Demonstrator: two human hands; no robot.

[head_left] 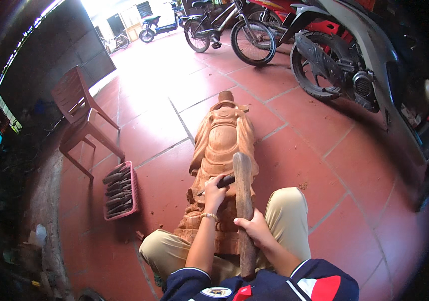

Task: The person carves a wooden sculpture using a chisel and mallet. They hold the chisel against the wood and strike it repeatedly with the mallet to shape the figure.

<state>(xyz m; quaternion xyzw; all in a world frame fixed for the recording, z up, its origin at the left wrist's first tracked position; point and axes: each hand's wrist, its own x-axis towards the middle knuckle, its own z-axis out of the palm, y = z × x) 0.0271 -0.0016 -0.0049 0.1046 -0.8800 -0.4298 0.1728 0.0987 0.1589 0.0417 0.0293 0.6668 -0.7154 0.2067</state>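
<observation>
A carved wooden statue (223, 138) of a robed figure lies on the tiled floor in front of me, its base between my knees. My left hand (214, 194) is closed around a chisel (226, 181) with a dark handle. The blade points left and down at the carving's lower part; I cannot tell whether its tip touches the wood. My right hand (256, 229) grips a thick wooden club (243, 195) near its lower half. The club stands nearly upright in the view, its upper end beside the chisel handle, covering part of the statue.
To the left, a pink basket (135, 198) holds several dark-handled tools, near a brown plastic chair (76, 108). A motorbike (319, 65) stands at the right, a bicycle (234, 31) farther back. Small wood chips (302, 186) lie on the red tiles (335, 165).
</observation>
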